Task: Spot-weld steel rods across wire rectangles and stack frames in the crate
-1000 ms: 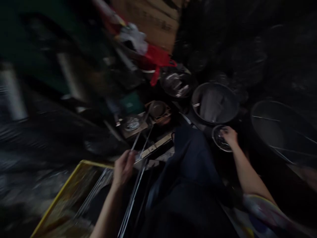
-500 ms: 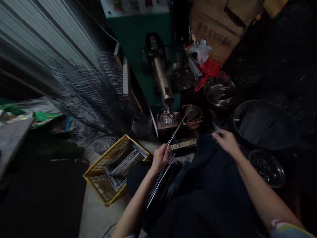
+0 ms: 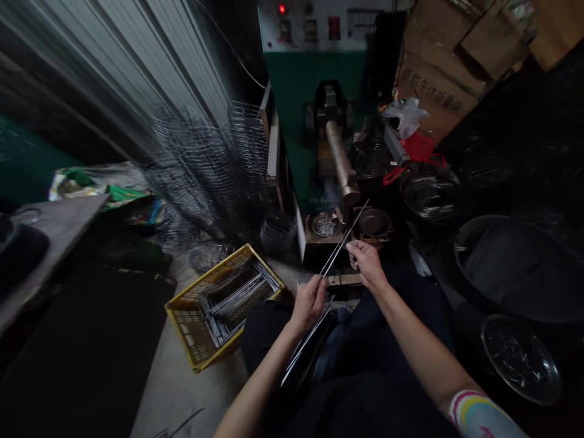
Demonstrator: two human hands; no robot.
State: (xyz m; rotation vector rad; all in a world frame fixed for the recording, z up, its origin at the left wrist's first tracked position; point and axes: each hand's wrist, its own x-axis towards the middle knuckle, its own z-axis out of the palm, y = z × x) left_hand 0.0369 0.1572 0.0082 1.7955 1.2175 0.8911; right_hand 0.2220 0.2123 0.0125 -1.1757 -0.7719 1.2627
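My left hand [image 3: 310,299] is closed around a bundle of thin metal rods [image 3: 341,242] that slant up toward a green machine [image 3: 319,85]. My right hand [image 3: 365,263] pinches the rods a little higher up, fingers pressed together on them. The lower ends of the rods lie across my dark-clothed lap. The rod tips reach near a brass-coloured cylinder [image 3: 340,164] on the machine, above a small dish of metal bits [image 3: 323,225].
A yellow plastic crate [image 3: 219,307] holding metal rods sits on the floor at my left. Stacked wire grids [image 3: 205,164] lean by a corrugated wall. Dark round tubs [image 3: 515,267] and a shallow bowl of small parts [image 3: 520,359] stand at my right, cardboard boxes behind.
My right hand left the bowl of small parts at the right and came across to the rods. The view swung up and left toward the machine.
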